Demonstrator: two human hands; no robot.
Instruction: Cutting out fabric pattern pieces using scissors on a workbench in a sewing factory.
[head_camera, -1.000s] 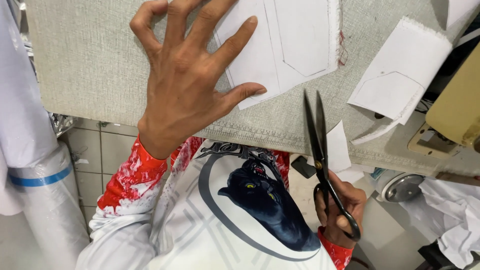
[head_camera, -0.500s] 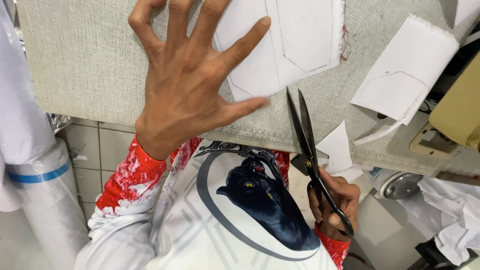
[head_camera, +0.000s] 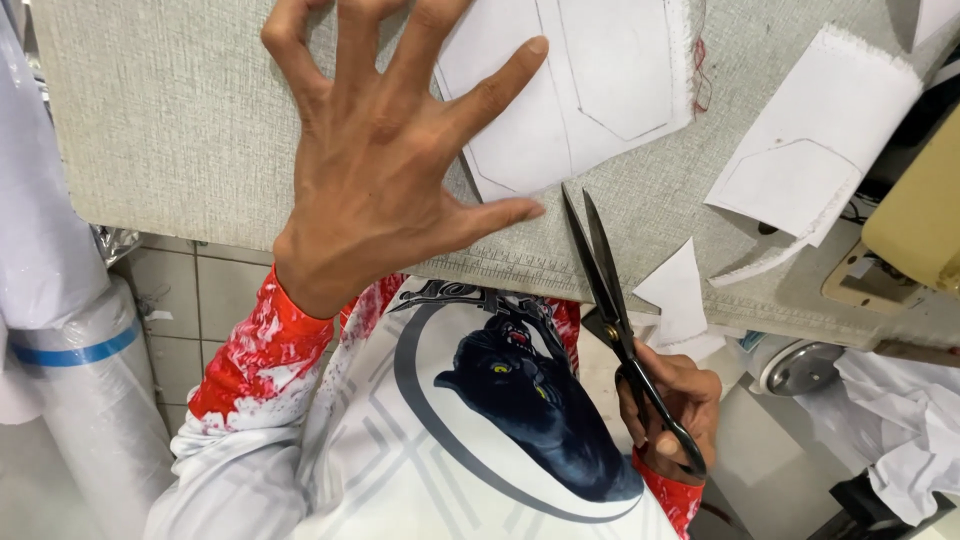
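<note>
The left hand (head_camera: 385, 170) is at the upper middle of the frame, wide open with fingers spread, holding nothing; its fingertips reach the white paper pattern (head_camera: 585, 90) that lies on the grey fabric (head_camera: 170, 120) covering the worktop. The right hand (head_camera: 670, 400), lower right, is closed through the handles of the black scissors (head_camera: 610, 300), whose blades (only slightly parted) point up to the fabric edge just below the pattern. To cut well, I think the open palm should press the pattern flat, fingers well away from the blades, and the scissors should follow the paper edge closely. More paper pieces (head_camera: 810, 150) lie at the upper right.
</note>
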